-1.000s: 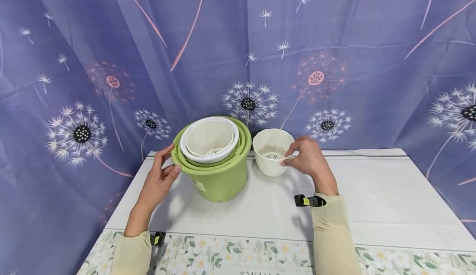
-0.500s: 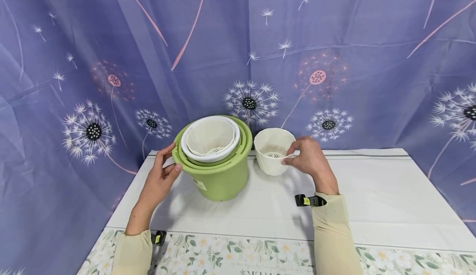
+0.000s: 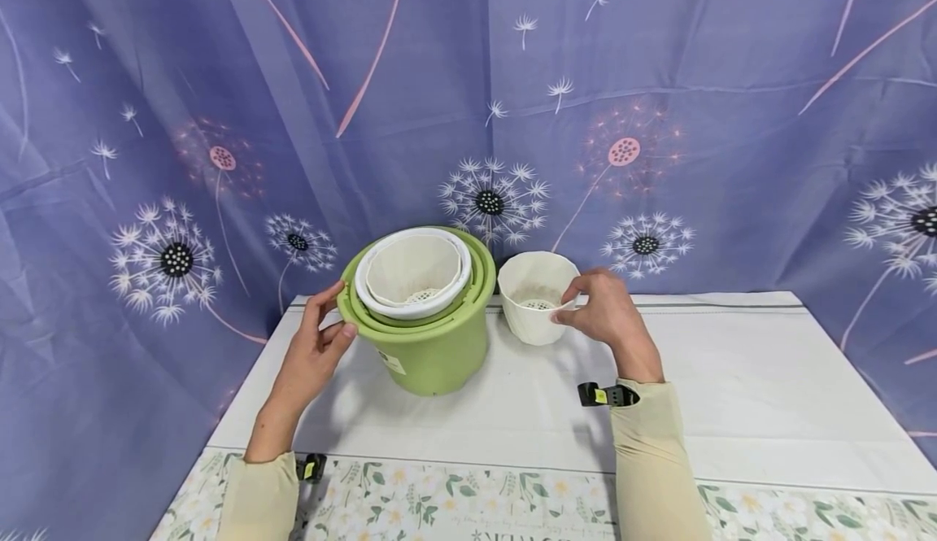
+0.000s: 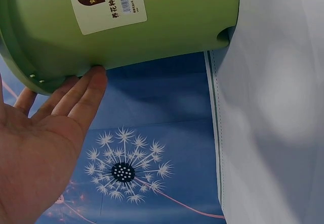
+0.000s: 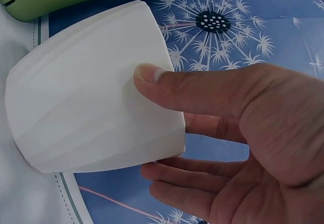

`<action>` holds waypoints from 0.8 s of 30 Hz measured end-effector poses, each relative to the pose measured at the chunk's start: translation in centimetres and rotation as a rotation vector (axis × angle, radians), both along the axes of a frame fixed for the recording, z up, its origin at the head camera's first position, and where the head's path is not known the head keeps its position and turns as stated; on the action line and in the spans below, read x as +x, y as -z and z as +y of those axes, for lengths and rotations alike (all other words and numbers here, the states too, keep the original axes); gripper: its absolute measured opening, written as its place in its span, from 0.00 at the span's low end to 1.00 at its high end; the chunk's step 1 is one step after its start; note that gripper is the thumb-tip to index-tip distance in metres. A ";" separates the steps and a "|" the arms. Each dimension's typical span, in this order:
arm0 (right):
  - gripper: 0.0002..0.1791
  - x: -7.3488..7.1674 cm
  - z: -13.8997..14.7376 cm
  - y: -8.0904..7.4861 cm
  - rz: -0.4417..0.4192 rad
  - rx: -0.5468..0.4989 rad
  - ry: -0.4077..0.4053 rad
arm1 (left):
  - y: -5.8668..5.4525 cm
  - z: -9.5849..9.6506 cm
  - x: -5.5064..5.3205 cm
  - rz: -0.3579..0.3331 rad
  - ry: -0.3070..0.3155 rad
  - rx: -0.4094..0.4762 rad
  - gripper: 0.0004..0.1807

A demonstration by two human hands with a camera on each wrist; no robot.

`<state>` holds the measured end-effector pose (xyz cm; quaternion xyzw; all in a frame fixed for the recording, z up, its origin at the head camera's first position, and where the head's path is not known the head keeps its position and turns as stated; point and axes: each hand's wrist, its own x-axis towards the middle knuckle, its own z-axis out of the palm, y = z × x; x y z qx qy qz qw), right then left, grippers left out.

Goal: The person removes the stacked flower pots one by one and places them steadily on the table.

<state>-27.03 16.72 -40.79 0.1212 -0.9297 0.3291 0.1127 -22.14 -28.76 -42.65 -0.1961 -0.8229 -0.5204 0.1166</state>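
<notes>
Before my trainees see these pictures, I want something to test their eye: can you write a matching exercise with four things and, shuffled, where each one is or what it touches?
Things:
1. Left hand
2. Right hand
3. Label
4. Nested cream pot

Places or states:
A. Stuck on the outer wall of the green pot
B. Touching the green pot's rim
C. Within the thick white rim
D. Pinching the separate cream pot

Pairs: 1-B, 2-D, 3-A, 4-C

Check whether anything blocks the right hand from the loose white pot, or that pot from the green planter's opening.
Nothing visible separates the right hand from the white pot; the hand pinches its rim. Toward the opening, the wall of the green planter stands between, and nested pots sit inside.
</notes>
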 end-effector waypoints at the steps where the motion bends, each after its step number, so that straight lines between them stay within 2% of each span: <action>1: 0.12 0.0 0.0 0.0 -0.004 0.001 0.002 | 0.0 0.0 -0.1 0.000 0.000 -0.001 0.37; 12: 0.14 0.0 0.1 -0.3 -0.038 0.017 -0.004 | 0.3 -0.1 -0.3 -0.002 -0.001 -0.007 0.37; 24: 0.21 0.9 0.2 -1.7 -0.007 0.012 0.005 | 0.2 -0.1 -0.3 0.002 0.004 0.001 0.37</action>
